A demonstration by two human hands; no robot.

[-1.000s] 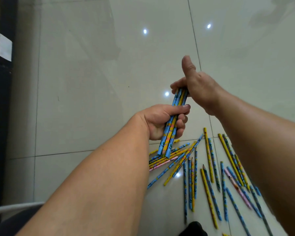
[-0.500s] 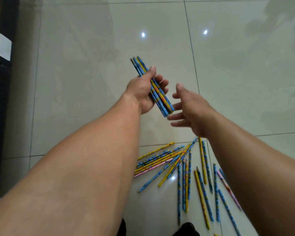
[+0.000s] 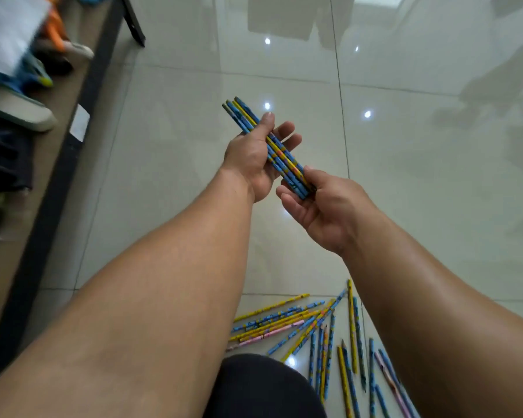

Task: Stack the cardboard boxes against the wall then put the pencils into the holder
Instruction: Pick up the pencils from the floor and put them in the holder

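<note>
A bundle of several blue and yellow pencils slants from upper left to lower right above the floor. My left hand holds the bundle's middle, thumb across the top and fingers underneath. My right hand grips the bundle's lower end between thumb and fingers. Many loose pencils, blue, yellow and pink, lie scattered on the tiles near my knee. No pencil holder or cardboard box shows in this view.
A low shelf with a dark edge runs along the left, carrying shoes and blurred items. Glossy pale floor tiles spread ahead and right. My dark-clothed knee fills the bottom centre.
My right hand, open and apart from the bundle half a second ago, has closed on its lower end. The view has swung up and left, bringing the shelf into sight.
</note>
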